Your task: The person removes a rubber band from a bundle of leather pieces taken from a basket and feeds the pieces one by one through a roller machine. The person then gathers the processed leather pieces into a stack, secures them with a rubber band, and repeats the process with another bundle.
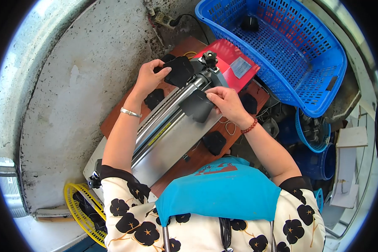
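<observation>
My left hand pinches the edge of a black piece behind the rollers of a metal machine. On the near side of the rollers, my right hand grips another black piece by its upper right corner; this piece lies against the roller and the machine's metal plate. A black knob stands at the machine's far end, between and beyond my hands. More dark pieces lie on the brown board, one left of the rollers and one at the near right.
A large blue basket holding a dark item stands at the upper right, beside a red machine cover. A yellow basket with dark pieces is at the lower left. A pale wall rises on the left; blue containers stand right.
</observation>
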Demonstrator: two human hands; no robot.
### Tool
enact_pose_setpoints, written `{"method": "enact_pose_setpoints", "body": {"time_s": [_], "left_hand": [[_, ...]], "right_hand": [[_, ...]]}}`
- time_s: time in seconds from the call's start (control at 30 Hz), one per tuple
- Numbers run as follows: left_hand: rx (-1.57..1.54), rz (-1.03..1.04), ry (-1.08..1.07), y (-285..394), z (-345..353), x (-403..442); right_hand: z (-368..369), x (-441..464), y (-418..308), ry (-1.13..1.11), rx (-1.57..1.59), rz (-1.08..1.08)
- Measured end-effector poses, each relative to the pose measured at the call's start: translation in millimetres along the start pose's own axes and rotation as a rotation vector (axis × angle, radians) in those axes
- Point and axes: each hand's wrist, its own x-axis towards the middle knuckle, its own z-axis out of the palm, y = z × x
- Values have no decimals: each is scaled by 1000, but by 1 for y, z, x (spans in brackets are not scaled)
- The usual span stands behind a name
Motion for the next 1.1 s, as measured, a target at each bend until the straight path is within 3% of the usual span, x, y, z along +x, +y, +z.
{"method": "enact_pose_setpoints", "body": {"time_s": [0.17, 0.37, 0.53, 0.67, 0.73, 0.8, 0.9, 1.0, 1.03, 1.1], "left_hand": [[-374, 7, -178, 42, 1, -25], [-134, 148, -144, 47, 4, -35], [-150, 69, -163, 41, -1, -32], [-237, 1, -43, 21, -9, -19], [134, 236, 254, 7, -3, -12], [153, 289, 288, 5, 7, -15], [672, 536, 157, -7, 23, -14], [852, 455, -114, -18, 42, -16], [854, 456, -113, -24, 46, -12], [671, 149, -365, -36, 51, 1]], "right_hand": [[8, 12, -24, 99, 63, -84], [6, 8, -26, 78, 14, -49], [-16, -2, -18, 54, 92, 50], [-43, -17, 2, -28, 102, 220], [-50, -23, 12, -96, -132, 339], [-51, -21, 21, -109, -129, 365], [-47, -15, 25, -148, -253, 408], [-44, -4, 36, -154, -197, 455], [-41, 0, 34, -142, -196, 456], [-36, 8, 33, -127, -191, 458]]}}
